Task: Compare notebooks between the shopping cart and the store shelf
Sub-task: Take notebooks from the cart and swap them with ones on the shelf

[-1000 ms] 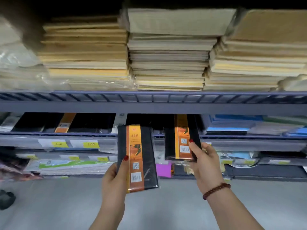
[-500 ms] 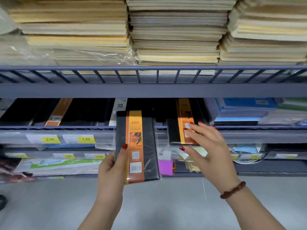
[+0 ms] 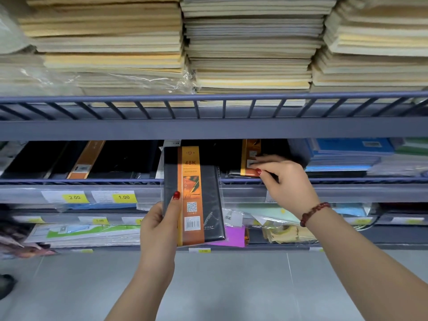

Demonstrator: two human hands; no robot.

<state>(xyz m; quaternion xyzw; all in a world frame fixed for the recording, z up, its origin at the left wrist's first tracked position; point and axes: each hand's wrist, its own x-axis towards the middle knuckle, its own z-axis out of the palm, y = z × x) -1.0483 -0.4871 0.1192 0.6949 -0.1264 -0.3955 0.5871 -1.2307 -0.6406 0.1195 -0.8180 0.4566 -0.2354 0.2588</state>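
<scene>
On the shelf (image 3: 92, 181), right hand (image 3: 287, 179) pinches notebook (image 3: 249, 158).

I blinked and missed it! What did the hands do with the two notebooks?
The right hand moved the second notebook up and back onto the shelf, where thumb and forefinger now pinch its near end. The left hand kept holding the 48K notebook upright.

Looks forward and slightly down from the head, wide-angled, close to the shelf (image 3: 208, 129), floor (image 3: 231, 286) beneath.
</scene>
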